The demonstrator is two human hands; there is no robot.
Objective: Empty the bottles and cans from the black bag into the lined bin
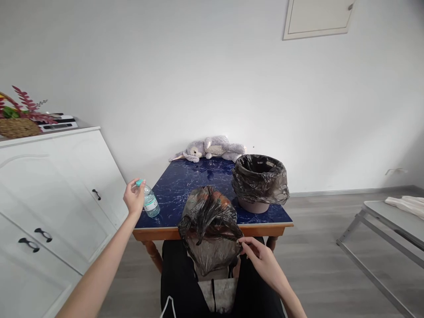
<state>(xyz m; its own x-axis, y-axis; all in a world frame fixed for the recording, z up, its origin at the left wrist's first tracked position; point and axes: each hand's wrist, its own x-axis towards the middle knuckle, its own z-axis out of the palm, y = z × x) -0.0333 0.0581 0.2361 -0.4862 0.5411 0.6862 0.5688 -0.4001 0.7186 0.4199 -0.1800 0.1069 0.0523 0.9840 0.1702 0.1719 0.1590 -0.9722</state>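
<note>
My left hand (134,197) is closed round the teal cap of a small clear water bottle (150,202) that stands at the near left corner of the blue marble-patterned table (185,183). My right hand (257,255) pinches the edge of a black plastic bag (209,227) that covers a bin held in my lap against the table's front edge. A second bin lined with a black bag (260,181) stands on the table's right side.
A grey plush toy (208,149) lies at the table's far edge against the white wall. A white cabinet (56,194) with a wicker basket of flowers (18,119) stands at the left. A metal-framed glass table (394,225) is at the right.
</note>
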